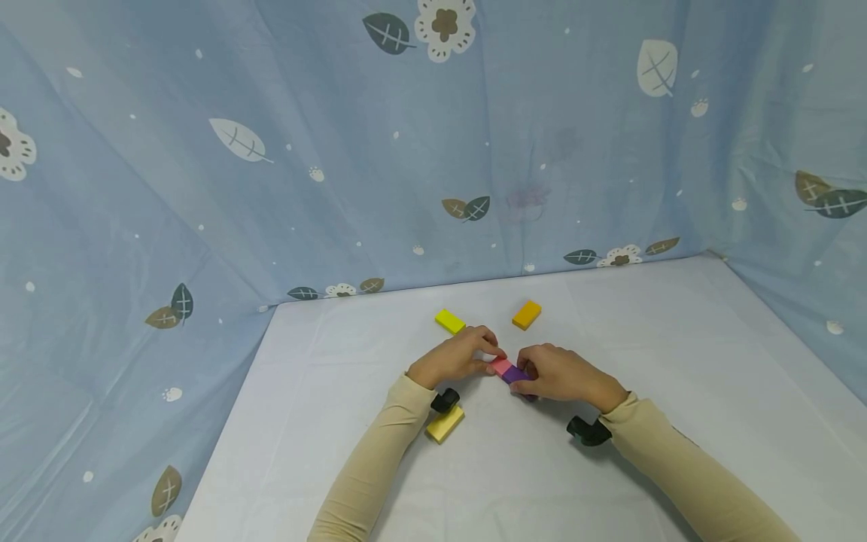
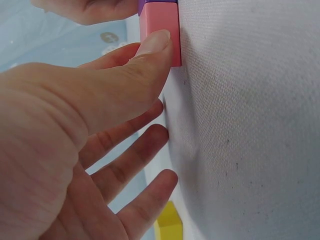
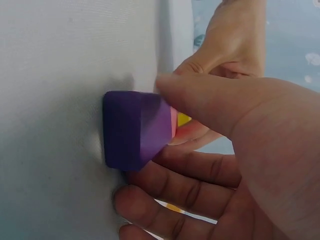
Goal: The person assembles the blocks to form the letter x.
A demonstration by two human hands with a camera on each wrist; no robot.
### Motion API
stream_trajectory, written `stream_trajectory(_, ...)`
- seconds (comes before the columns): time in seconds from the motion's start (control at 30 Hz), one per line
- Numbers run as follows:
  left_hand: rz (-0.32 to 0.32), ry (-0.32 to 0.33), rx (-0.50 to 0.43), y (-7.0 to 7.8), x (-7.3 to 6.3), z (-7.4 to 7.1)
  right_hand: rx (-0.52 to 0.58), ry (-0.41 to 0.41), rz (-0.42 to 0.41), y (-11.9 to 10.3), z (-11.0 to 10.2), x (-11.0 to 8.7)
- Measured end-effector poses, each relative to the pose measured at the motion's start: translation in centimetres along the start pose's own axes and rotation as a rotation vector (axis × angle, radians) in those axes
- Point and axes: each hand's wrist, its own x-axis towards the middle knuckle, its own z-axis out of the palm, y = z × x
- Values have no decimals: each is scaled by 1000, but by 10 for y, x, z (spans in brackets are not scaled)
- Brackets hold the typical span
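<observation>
A pink block [image 1: 501, 366] and a purple block [image 1: 516, 376] lie end to end on the white table, touching. My left hand [image 1: 462, 354] pinches the pink block between thumb and forefinger; in the left wrist view the thumb presses its side while the other fingers spread loosely. Around the purple block [image 3: 131, 131] my right hand [image 1: 561, 373] has its thumb on one side and fingers on the other. Part of the pink block is hidden behind the right hand in the right wrist view.
Beyond the left hand lies a bright yellow block [image 1: 450, 321], and an orange block [image 1: 527, 315] sits farther right. A pale yellow block [image 1: 445, 424] rests beside the left wrist. A blue patterned curtain [image 1: 406, 150] hangs along the table's back edge.
</observation>
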Motion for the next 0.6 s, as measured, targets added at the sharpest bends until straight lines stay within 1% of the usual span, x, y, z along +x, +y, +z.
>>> stream_trajectory(0.17,-3,-1,-8,0,0,0,-4,7,-9,0,-2,0)
stream_trajectory(0.37,-10,0,-24,-1,0,1,1,23,20,0,-11,-1)
stream_trajectory(0.6,5,12,-21,-2,0,1,51,69,-40,0,-18,-4)
